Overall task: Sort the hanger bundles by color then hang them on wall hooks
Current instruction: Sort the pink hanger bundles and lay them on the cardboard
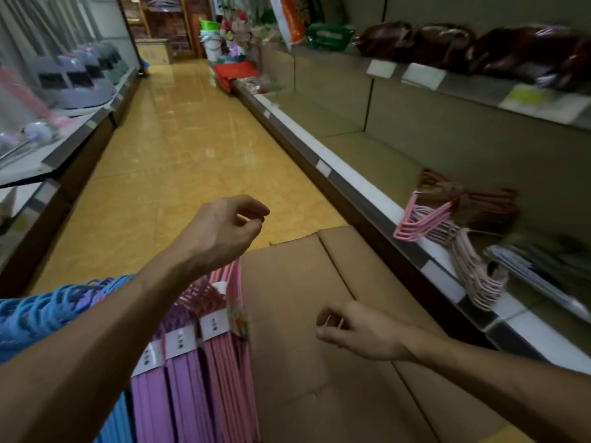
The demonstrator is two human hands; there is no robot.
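Hanger bundles (204, 362) stand beside a cardboard box (319, 362); left hand (224, 228) and right hand (358, 330) hover loosely curled, holding nothing.

Shop aisle with glossy floor

A shiny yellow-tan tiled floor (179, 148) runs to the far end between long grey metal shelving (367, 100) on the right and a low white-edged display shelf (64, 145) on the left.

A flattened cardboard box (319, 330) on the yellow tiled floor (179, 161) bears blue (48, 311), purple (166, 378) and pink hanger bundles (230, 362), while the low shelf (367, 148) at right holds pink hangers (425, 219).
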